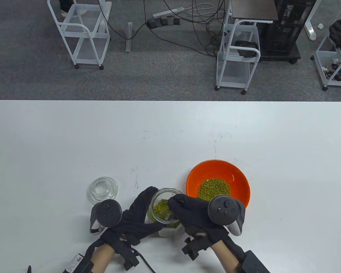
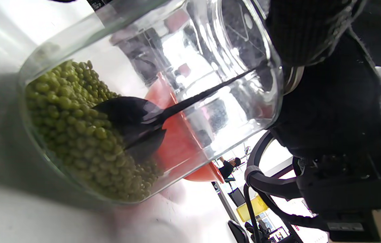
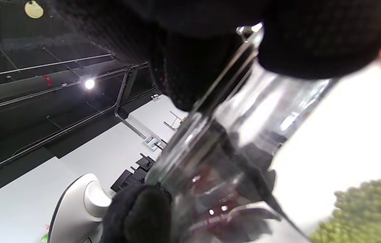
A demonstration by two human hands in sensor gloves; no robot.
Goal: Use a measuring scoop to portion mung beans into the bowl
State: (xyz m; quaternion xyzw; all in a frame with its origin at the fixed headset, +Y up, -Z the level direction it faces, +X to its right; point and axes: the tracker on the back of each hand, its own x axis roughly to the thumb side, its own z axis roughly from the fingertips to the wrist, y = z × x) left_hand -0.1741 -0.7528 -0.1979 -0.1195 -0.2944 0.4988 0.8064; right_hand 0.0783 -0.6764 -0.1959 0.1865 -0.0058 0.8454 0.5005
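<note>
A glass jar partly filled with green mung beans stands near the table's front edge. My left hand wraps around the jar from the left. My right hand reaches over the jar's mouth and pinches the handle of a dark measuring scoop. The scoop's bowl is down inside the jar, in the beans. The orange bowl sits just right of the jar and holds a small heap of mung beans. In the right wrist view the jar fills the middle, blurred.
The jar's glass lid lies on the table left of my left hand. The white table's far edge runs across the middle of the table view. Wire carts and cables stand on the carpet beyond it.
</note>
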